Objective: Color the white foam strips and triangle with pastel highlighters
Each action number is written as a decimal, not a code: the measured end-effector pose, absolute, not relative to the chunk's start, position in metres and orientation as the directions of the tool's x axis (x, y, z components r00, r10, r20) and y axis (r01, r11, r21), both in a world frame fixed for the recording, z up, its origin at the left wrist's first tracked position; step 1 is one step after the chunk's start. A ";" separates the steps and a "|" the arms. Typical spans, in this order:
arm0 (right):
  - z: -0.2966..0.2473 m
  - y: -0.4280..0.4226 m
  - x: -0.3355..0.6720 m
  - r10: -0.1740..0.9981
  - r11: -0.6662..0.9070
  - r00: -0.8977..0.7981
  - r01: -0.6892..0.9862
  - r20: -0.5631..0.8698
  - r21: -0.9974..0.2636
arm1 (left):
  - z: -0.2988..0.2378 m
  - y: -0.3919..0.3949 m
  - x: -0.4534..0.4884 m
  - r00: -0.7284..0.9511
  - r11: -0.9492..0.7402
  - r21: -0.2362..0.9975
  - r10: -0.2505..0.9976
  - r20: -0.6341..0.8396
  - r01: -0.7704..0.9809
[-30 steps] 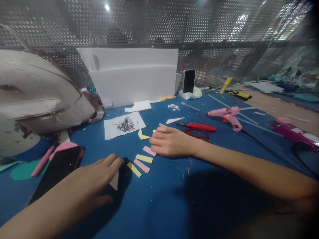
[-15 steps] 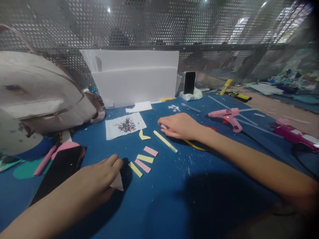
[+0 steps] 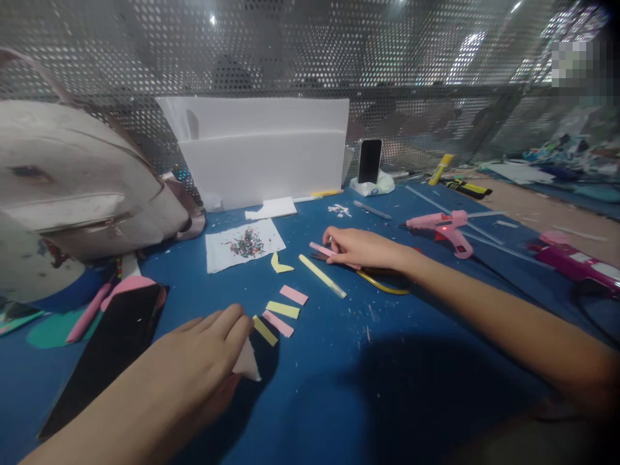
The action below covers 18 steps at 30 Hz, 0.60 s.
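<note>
My left hand (image 3: 203, 361) lies low on the blue table (image 3: 339, 387), fingers pinched on a small pale triangular piece of foam (image 3: 246, 365). My right hand (image 3: 363, 248) reaches over the table's middle, its fingers closed on a pink strip (image 3: 320, 248) and resting over yellow-handled scissors (image 3: 382, 284). A long yellow strip (image 3: 322, 276) lies just left of that hand. Between the hands lie several short pink and yellow strips (image 3: 283, 310) and a curved yellow scrap (image 3: 279, 264).
A white sheet with glitter (image 3: 245, 244) lies behind the strips. White foam boards (image 3: 261, 152) lean on the mesh wall. A pink glue gun (image 3: 443, 227) and a purple tool (image 3: 576, 265) are at right. A bag (image 3: 72, 181) and dark phone (image 3: 116, 336) are at left; a standing phone (image 3: 369, 161) behind.
My right hand left the short strips, moved back right and took up a pink strip beside the scissors. My left hand slid right and nearer with the pale triangular piece.
</note>
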State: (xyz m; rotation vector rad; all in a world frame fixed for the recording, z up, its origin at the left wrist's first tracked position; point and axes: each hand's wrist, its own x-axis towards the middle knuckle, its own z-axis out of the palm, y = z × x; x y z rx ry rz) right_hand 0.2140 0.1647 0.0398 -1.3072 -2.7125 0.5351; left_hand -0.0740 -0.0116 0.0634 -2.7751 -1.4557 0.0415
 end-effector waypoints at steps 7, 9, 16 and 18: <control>0.043 0.160 0.211 0.765 0.578 -0.642 0.721 -0.054 -0.383 | 0.052 -0.031 -0.030 0.757 -0.745 -0.171 0.590 0.282 0.645; 0.046 0.157 0.209 0.774 0.574 -0.633 0.710 -0.013 -0.409 | 0.042 -0.037 -0.020 0.761 -0.760 -0.162 0.561 0.327 0.630; 0.058 0.143 0.200 0.748 0.545 -0.657 0.530 0.091 -0.649 | 0.012 -0.040 -0.013 0.765 -0.770 -0.150 0.553 0.331 0.621; 0.057 0.138 0.192 0.735 0.512 -0.671 0.450 0.101 -0.732 | 0.009 -0.038 -0.013 0.766 -0.763 -0.169 0.556 0.322 0.624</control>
